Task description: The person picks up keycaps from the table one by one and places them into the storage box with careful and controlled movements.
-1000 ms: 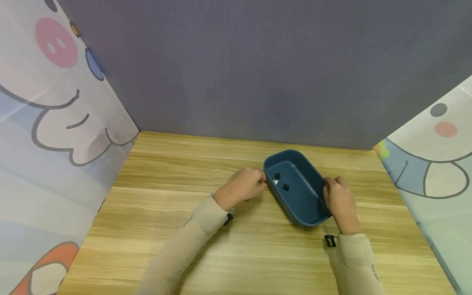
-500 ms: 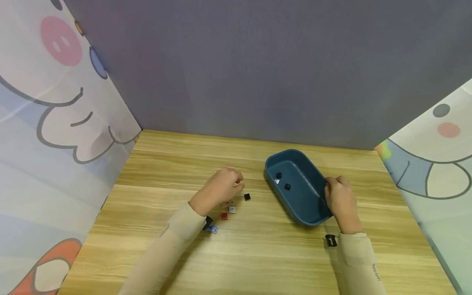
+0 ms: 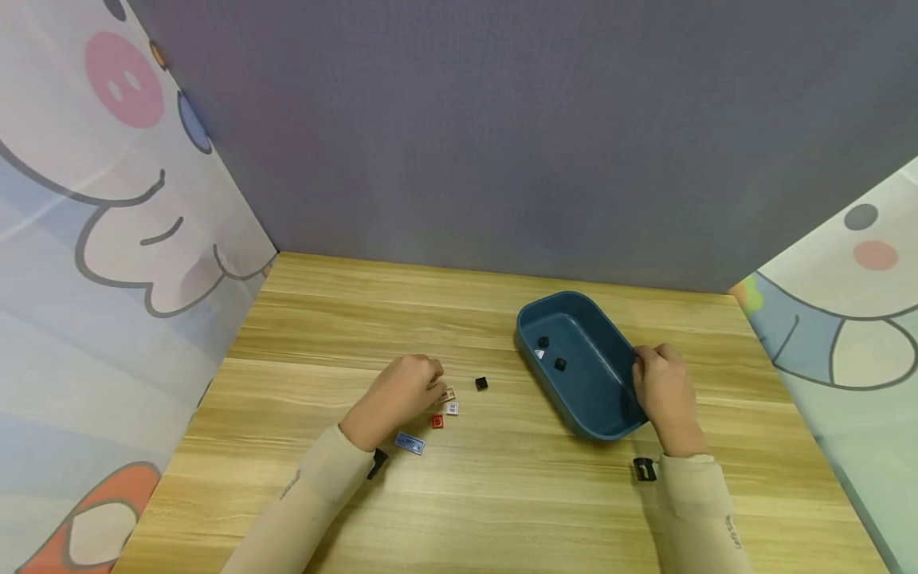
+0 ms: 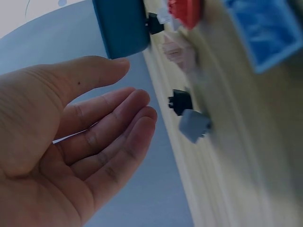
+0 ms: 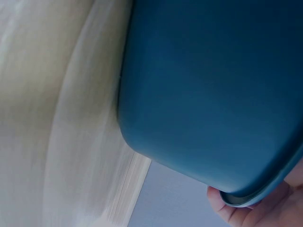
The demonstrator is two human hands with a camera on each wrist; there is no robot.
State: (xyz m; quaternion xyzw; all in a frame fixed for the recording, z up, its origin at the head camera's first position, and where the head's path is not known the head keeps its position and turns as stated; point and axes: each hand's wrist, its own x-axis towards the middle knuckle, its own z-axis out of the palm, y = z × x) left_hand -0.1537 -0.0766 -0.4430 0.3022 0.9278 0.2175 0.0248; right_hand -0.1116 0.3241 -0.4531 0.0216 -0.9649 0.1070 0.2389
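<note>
My left hand [image 3: 394, 395] hovers low over a loose group of small keycaps, thumb and fingers apart with nothing between them. Ahead of its fingertips, the left wrist view shows a grey keycap [image 4: 194, 125] against a black keycap [image 4: 180, 101]; in the head view the hand hides both. To the right are a beige keycap [image 3: 448, 395], a white keycap [image 3: 453, 409], a red keycap [image 3: 437, 422] and a longer blue keycap [image 3: 410, 443]. My right hand [image 3: 663, 391] grips the right rim of a dark blue plastic bin [image 3: 591, 395].
Inside the bin lie two black keycaps [image 3: 561, 363] and a white one. Another black keycap [image 3: 481, 383] sits alone on the wooden table [image 3: 545, 502], left of the bin. A grey panel [image 3: 459, 143] rises behind the table, with cartoon-printed sheets at both sides.
The left hand has moved from the bin's left rim leftward and toward me, down to the keycaps, uncovering several of them. The right hand keeps its grip on the bin.
</note>
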